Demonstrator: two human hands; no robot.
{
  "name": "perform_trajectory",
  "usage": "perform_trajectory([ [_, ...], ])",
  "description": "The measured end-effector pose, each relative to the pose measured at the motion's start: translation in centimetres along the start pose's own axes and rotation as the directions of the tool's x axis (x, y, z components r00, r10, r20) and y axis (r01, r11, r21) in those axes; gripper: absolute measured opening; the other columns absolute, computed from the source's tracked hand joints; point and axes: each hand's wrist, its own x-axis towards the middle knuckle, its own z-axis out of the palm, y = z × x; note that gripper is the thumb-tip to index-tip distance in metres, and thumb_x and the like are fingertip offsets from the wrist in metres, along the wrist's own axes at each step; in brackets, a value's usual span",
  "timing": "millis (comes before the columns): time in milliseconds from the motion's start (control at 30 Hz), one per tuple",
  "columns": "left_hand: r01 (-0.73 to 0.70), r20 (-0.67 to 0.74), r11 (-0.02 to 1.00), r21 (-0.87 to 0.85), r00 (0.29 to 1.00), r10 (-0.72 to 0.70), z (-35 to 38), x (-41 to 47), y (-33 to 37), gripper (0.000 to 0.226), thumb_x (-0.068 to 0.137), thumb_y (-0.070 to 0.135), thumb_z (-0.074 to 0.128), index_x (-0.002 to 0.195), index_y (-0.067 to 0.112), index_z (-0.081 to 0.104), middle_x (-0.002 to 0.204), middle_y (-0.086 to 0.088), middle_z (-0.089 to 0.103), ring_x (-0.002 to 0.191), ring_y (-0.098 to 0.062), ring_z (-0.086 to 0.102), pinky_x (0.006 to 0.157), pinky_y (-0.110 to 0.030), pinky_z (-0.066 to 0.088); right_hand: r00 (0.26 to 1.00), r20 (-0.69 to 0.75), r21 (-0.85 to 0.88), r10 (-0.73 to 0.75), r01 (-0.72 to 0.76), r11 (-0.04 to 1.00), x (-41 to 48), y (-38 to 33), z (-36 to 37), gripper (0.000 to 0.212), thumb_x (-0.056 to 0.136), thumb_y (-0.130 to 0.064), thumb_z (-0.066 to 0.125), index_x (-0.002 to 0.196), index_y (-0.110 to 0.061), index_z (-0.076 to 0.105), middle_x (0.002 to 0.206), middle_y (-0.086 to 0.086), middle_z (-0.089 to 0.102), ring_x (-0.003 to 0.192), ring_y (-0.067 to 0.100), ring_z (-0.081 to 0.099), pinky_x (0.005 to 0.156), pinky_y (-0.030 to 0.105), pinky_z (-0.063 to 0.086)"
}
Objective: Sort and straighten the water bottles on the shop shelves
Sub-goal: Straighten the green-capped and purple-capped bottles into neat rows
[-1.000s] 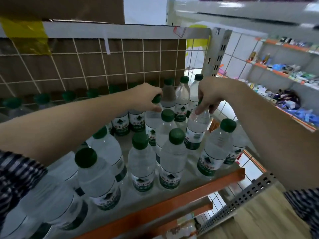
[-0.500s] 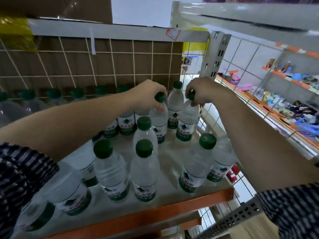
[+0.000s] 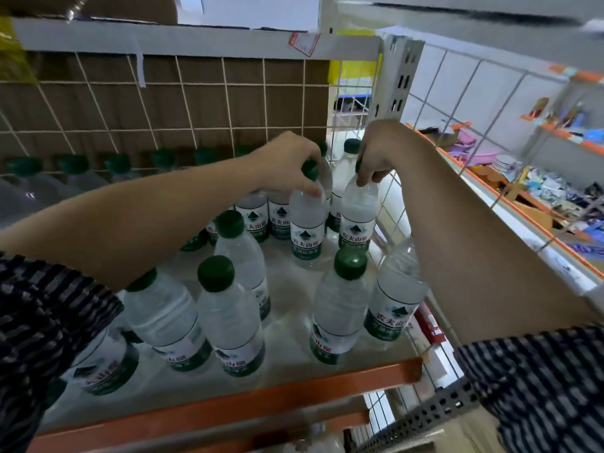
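Left grip (image 3: 287, 161) clasps one bottle (image 3: 307, 223), right grip (image 3: 376, 155) its neighbour (image 3: 358, 220), both by the stiff capped neck, as full thin-walled bodies likely flex.

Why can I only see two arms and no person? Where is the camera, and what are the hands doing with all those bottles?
The camera sits on the person's head and looks forward and down, so you see only their arms, much as they do. There is no machine here, just two bare hands. The striped sleeves at the bottom corners are the person's own.

In front is a shop shelf with an orange front edge and a wire grid behind it. On it stand many clear water bottles with green caps and green labels.

The left hand grips the left bottle at the top, fingers curled round its cap. The right hand pinches the top of the right bottle beside it. Both are upright, near the back right corner.
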Motion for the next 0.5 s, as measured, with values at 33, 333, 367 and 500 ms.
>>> perform_trajectory([
  [33,0.008,-0.008,1.0,-0.009,1.0,-0.008,0.3,0.3,0.1,0.054,0.077,0.046,0.077,0.115,0.011,0.061,0.095,0.003,0.056,0.088,-0.016,0.054,0.073,-0.028,0.041,1.0,0.008,-0.004,0.004,-0.004,1.0,0.1,-0.1,0.0,0.038,0.073,-0.02,0.086,0.103,-0.001,0.072,0.095,0.009,0.076,0.091,0.024,0.073,0.094,0.04,0.055],
  [333,0.08,0.102,0.98,-0.181,0.993,-0.062,-0.1,1.6,1.6,0.039,0.076,0.022,0.083,0.105,0.008,0.061,0.075,0.006,0.056,0.048,-0.006,0.061,0.038,-0.01,0.039,0.999,0.036,0.005,0.019,-0.019,1.0,0.5,0.2,0.2,0.039,0.078,-0.021,0.082,0.111,-0.004,0.072,0.105,0.008,0.074,0.099,0.023,0.071,0.097,0.039,0.053],
  [367,0.075,0.091,0.983,-0.17,0.994,-0.06,-0.1,1.6,1.7,0.037,0.075,0.023,0.083,0.102,0.007,0.062,0.072,0.006,0.056,0.044,-0.005,0.06,0.038,-0.01,0.039,0.999,0.039,0.007,0.014,-0.014,1.0,0.5,0.2,0.2,0.038,0.078,-0.021,0.081,0.112,-0.005,0.072,0.105,0.008,0.074,0.099,0.022,0.071,0.097,0.038,0.052],
  [500,0.072,0.041,0.989,-0.128,0.997,-0.067,0.2,1.6,1.6,0.044,0.074,0.033,0.084,0.103,0.008,0.062,0.074,0.01,0.055,0.051,-0.007,0.062,0.046,-0.016,0.045,1.0,0.012,0.01,-0.017,0.017,1.0,0.4,0.2,0.4,0.036,0.078,-0.018,0.082,0.11,-0.005,0.072,0.1,0.008,0.075,0.092,0.021,0.073,0.094,0.037,0.055],
])
